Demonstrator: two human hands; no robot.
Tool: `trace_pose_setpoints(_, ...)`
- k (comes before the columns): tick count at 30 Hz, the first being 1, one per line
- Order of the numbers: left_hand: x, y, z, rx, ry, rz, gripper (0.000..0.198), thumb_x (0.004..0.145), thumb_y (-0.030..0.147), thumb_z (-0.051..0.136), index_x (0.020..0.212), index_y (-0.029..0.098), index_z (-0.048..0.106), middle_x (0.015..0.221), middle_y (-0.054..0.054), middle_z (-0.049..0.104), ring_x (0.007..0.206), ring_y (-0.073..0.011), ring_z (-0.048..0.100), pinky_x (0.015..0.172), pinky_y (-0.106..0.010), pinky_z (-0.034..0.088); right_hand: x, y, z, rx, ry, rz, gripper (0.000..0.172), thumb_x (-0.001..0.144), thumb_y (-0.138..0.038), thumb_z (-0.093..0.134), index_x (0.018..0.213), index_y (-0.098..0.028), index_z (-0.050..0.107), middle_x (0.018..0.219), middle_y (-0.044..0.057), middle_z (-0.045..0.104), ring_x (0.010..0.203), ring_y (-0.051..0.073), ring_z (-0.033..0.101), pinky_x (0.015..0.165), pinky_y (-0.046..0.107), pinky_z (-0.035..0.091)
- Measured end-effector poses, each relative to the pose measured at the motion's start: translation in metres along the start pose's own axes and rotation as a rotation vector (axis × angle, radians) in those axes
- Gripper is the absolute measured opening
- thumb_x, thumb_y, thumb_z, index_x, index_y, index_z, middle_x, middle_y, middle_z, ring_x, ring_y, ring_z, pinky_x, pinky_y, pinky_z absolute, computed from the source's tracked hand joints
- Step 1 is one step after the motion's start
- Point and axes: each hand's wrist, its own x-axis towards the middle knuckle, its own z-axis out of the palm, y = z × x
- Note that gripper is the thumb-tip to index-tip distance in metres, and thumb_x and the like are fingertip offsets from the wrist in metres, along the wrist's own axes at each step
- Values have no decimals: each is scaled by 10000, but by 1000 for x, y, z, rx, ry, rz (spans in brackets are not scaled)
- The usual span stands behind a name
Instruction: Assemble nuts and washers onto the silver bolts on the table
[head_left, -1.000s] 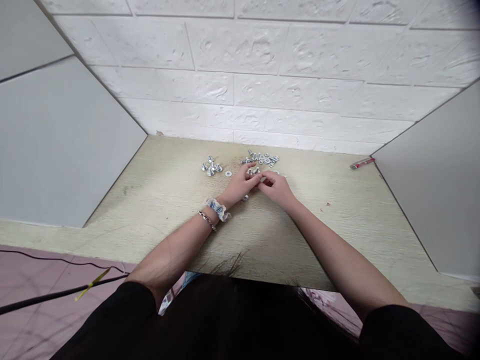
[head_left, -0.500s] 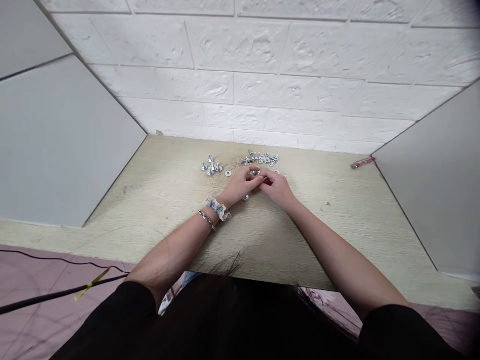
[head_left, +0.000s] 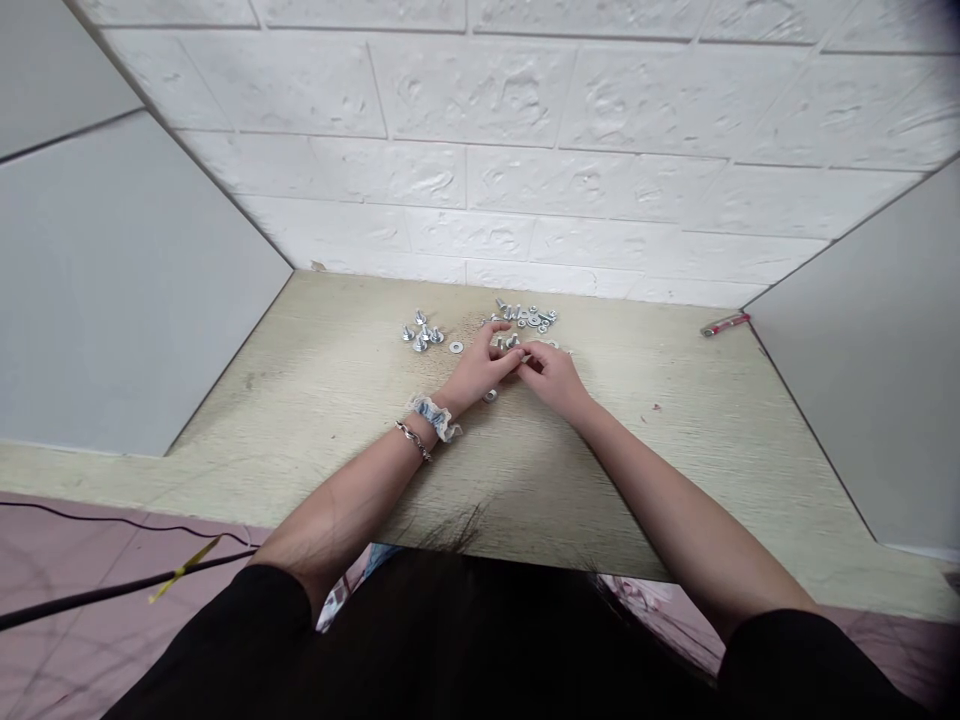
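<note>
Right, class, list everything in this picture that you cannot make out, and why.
- Head view: the small part where fingertips of left hand and right hand meet is too small and half covered by fingers; which hand grips it is unclear.
- Head view: pile of hardware, pieces too small to count.
- Head view: red object, too small to identify.

Bright even light, soft shadows, bent edges
</note>
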Motion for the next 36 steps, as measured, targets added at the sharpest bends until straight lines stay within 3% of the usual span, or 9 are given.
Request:
trace_pose_setpoints(6, -1, 1, 0, 18, -4, 31, 539, 826, 358, 577, 1301, 184, 391, 568, 65, 490, 515, -83, 439, 509, -213, 332, 0, -1, 0, -29, 2, -7, 162, 771, -271, 524, 854, -191, 638, 786, 23, 652, 652, 148, 530, 627, 278, 427)
trace_pose_setpoints(11, 1, 1, 1, 18, 12, 45, 322, 846, 353, 530, 1101, 158, 561, 744, -14, 602, 635, -97, 515, 584, -222, 410, -3, -5, 0, -31, -7, -36, 176, 801, -289, 509, 885, -190, 628, 778, 16, 636, 619, 133, 519, 615, 273, 421)
trace_pose_setpoints(15, 4, 0, 2, -24, 46, 43, 255, 871, 332, 479, 984, 152, 620, 838, -35, 621, 696, -103, 537, 642, -230, 445, -2, -1, 2, -59, 36, -96, 235, 816, -234, 475, 996, -192, 619, 928, 48, 650, 803, 172, 581, 755, 313, 458)
trace_pose_setpoints(20, 4, 3, 1, -61, 97, -11, 303, 900, 325, 436, 1059, 144, 618, 808, -32, 608, 645, -98, 524, 608, -229, 436, -1, 6, 4, -219, 67, -130, 253, 813, -200, 465, 1013, -184, 620, 1033, 81, 631, 976, 221, 564, 892, 392, 445)
trace_pose_setpoints(27, 3, 7, 1, -57, 101, -32, 319, 917, 345, 410, 936, 125, 640, 784, -30, 588, 612, -83, 495, 590, -209, 421, -3, 10, 3, -455, 110, -69, 255, 812, -136, 459, 964, -174, 660, 1095, 105, 600, 1031, 253, 539, 941, 432, 429)
trace_pose_setpoints(31, 3, 6, 1, -39, 95, -30, 330, 923, 360, 400, 933, 129, 634, 762, -21, 578, 611, -86, 497, 588, -204, 424, -1, 15, 4, -463, 49, -58, 286, 814, -93, 417, 949, -159, 661, 1030, 108, 611, 991, 243, 550, 915, 411, 444)
trace_pose_setpoints(36, 5, 1, 0, -46, 80, -8, 323, 926, 369, 393, 906, 132, 612, 706, -1, 532, 577, -81, 475, 554, -198, 406, 0, 17, 4, -411, 2, -149, 331, 807, -50, 371, 936, -157, 657, 993, 97, 624, 954, 220, 557, 894, 389, 458)
